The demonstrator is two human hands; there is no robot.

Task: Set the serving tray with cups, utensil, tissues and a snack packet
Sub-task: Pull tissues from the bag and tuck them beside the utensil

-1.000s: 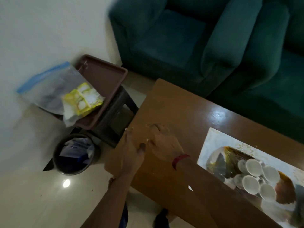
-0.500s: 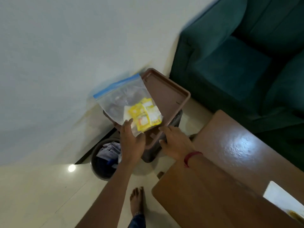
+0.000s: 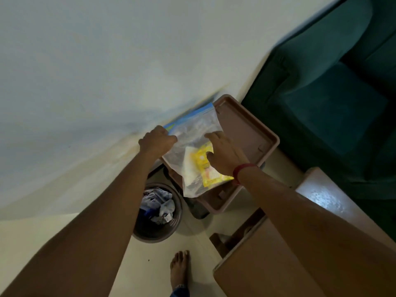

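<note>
Head view shows the plastic bag (image 3: 192,144), a clear zip bag with a blue strip along its top edge, lying tilted across the brown tray (image 3: 255,133). Inside it sit a yellow snack packet (image 3: 202,159) and something white beside that, possibly tissues, though the film blurs it. The left hand (image 3: 157,141) has its grip closed on the bag's upper left corner by the blue strip, which looks like a way to pin the mouth so it can be opened or lifted. The right hand (image 3: 222,153) lies flat on the bag with fingers spread, the thumb against the yellow packet; whether that grip clamps anything I cannot tell, and it seems to be steadying the contents through the film.

Under both hands the tray rests on a dark stool (image 3: 199,211), its bare half reaching to the right of the right hand, holding nothing but the bag. Below the left hand a round bin (image 3: 171,232) on the floor holds crumpled paper and wrappers. Nearer the person than the right hand, the wooden worktop (image 3: 267,264) shows only its corner. A green sofa (image 3: 332,93) stands further right, and a bare foot (image 3: 181,269) is planted on the floor.
</note>
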